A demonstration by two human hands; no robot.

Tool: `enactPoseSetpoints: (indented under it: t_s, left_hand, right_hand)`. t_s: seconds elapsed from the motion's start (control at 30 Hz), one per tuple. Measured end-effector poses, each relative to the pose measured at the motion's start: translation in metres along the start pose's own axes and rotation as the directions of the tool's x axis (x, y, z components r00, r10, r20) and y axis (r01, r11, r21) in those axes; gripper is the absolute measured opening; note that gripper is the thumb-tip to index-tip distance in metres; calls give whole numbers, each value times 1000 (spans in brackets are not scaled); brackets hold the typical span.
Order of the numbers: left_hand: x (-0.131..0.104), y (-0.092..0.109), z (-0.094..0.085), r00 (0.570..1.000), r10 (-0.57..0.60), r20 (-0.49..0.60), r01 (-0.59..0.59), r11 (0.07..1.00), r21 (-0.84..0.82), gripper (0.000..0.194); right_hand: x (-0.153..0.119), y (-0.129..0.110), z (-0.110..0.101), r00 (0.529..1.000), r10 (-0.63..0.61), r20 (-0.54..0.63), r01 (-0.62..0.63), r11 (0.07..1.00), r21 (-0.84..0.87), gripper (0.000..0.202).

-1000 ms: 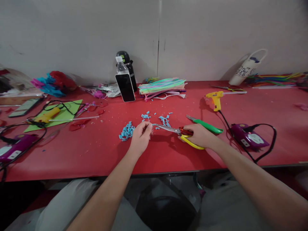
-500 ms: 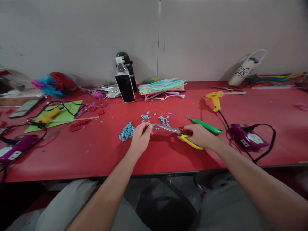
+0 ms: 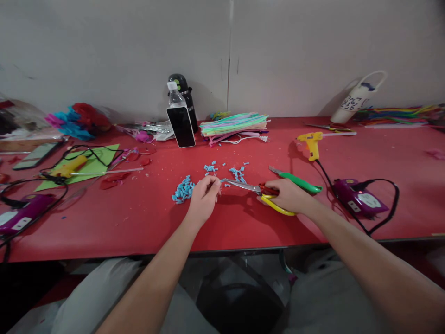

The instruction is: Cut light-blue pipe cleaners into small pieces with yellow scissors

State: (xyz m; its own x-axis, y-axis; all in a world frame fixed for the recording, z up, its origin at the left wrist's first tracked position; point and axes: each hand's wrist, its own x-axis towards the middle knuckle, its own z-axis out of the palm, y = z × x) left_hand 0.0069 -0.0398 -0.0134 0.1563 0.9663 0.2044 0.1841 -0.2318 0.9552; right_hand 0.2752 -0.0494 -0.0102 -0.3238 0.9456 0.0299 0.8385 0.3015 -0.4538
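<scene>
Scissors [image 3: 247, 187] gripped in right hand [image 3: 287, 195], toward bench [image 3: 139, 232] front edge. Left hand [image 3: 204, 194] held with fingertips pressed together beside blades; pinched item unclear.

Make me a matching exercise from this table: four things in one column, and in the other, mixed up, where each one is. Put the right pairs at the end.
Things
1. Front scissors
2. Largest pile of blue pieces
3. Upright phone with a black screen
4. Light green sheet

Places
A. In front of the clear bottle
B. Under a yellow glue gun
C. In the right hand
D. Just to the left of the left hand

Right pairs: 1-C, 2-D, 3-A, 4-B
</scene>
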Motion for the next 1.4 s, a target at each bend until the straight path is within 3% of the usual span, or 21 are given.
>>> enactPoseSetpoints:
  t_s: [0.5, 1.17, 1.4]
  left_hand:
    - [1, 1, 1, 999, -44, -1, 44, 999, -32, 23]
    - [0, 5, 2, 998, -68, 8, 68, 996, -52, 22]
    - [-1, 1, 4, 998, -51, -37, 50, 998, -31, 27]
  right_hand:
    - [-2, -5, -3, 999, 37, -17, -37, 999, -18, 34]
    - [0, -3, 3, 999, 47, -23, -48, 997, -68, 26]
    - [-1, -4, 2, 999, 39, -22, -39, 999, -22, 28]
